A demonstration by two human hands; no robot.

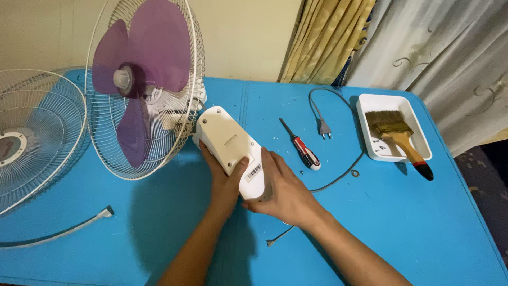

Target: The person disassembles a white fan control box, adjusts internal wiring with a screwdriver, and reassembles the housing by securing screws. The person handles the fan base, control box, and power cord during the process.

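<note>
Both hands are closed around the fan's white plastic base, a smooth, rounded, elongated housing lying on its side on the blue desk, with a shallow rectangular recess and a small sticker label on the face turned up. The left hand grips it from the near side, thumb pressed flat on that upper face by the label, the fingers curled around the left edge. The right hand cups the near, right end of the base, its fingers wrapped under and round it so their tips are hidden; both sets are clamped on the housing.

Just beyond the left fingers the base joins the fan head: a round wire rear grille standing upright, with translucent purple blades fixed on a pale hub. Farther left lies the detached front grille, a domed disc of thin wire, and nearer, a grey plastic rim strip curving across the desk.

To the right of the right fingers lies a screwdriver with a red, black and white handle, then a grey power cord ending in a two-pin plug. Well to the right sits a white rectangular tray holding a flat paintbrush with tan bristles and a wooden handle that overhangs the rim.
</note>
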